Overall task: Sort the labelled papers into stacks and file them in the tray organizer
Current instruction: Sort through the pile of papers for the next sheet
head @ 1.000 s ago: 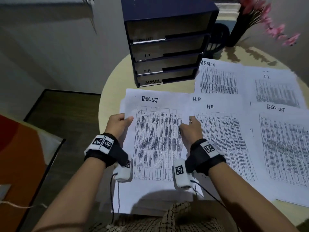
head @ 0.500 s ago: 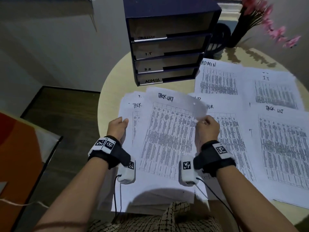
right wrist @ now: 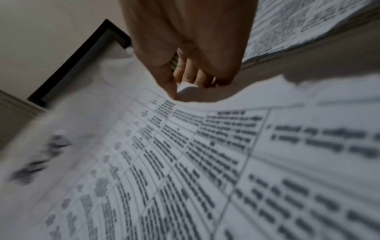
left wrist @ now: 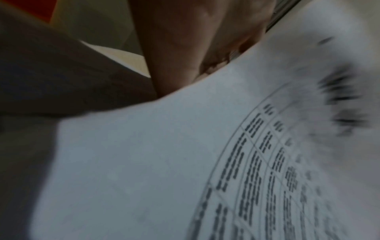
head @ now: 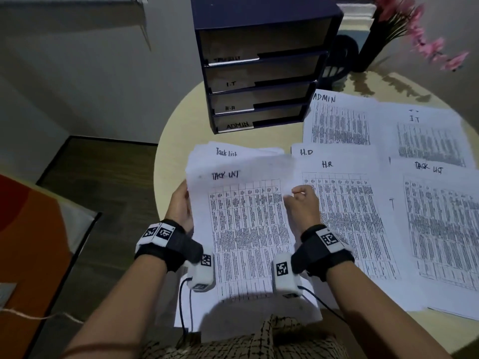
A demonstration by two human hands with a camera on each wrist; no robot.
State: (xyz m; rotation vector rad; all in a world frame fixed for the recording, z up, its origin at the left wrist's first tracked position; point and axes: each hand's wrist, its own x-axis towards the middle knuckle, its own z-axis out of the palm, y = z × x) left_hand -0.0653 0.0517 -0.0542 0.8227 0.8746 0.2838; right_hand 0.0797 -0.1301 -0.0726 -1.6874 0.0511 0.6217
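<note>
Head view: both hands' grip clasps the task-list sheet (head: 246, 229), left fingertips hidden.

navy tray organizer (head: 261, 66); pink flowers (head: 425, 32)

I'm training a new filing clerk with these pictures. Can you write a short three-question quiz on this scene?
1. True or false: both hands hold the top Task List sheet.
2. Which label is on the lowest slot of the tray organizer? A) I.T B) ADMIN C) H.R
3. Fill in: directly right of the held sheet lies a paper labelled ___.

Key: 1 true, left hand and right hand; 2 B; 3 H.R
</note>
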